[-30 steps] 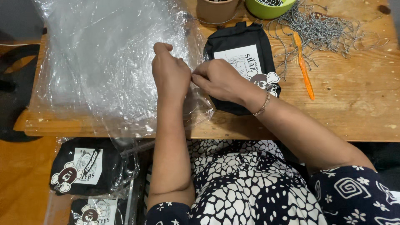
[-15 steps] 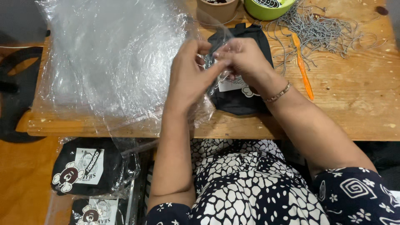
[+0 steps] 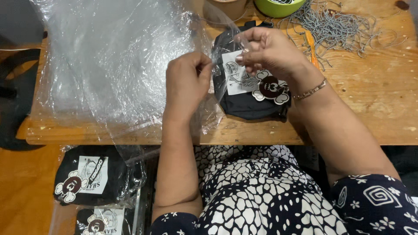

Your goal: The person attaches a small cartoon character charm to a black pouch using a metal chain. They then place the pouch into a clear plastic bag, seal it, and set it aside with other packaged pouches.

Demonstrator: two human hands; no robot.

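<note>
My left hand [image 3: 185, 85] and my right hand [image 3: 267, 50] each pinch an edge of a thin clear plastic bag [image 3: 220, 48], pulling its mouth apart above the table. Under my right hand lies a black pouch [image 3: 248, 106] with a white card tag and a brown-and-white bear-shaped tag [image 3: 271, 89]. A pile of crumpled clear plastic bags [image 3: 113, 61] covers the left half of the wooden table [image 3: 374, 113], touching my left hand.
A heap of metal ball chains [image 3: 344, 26] and an orange pen-like tool [image 3: 310, 43] lie at the back right. A green bowl [image 3: 278, 6] and a brown cup [image 3: 226, 6] stand at the far edge. Bagged black pouches [image 3: 89, 178] rest below the table at left.
One second ago both hands pressed low beside the pouch. They have lifted and moved apart with the clear bag held between them, uncovering the pouch's tags.
</note>
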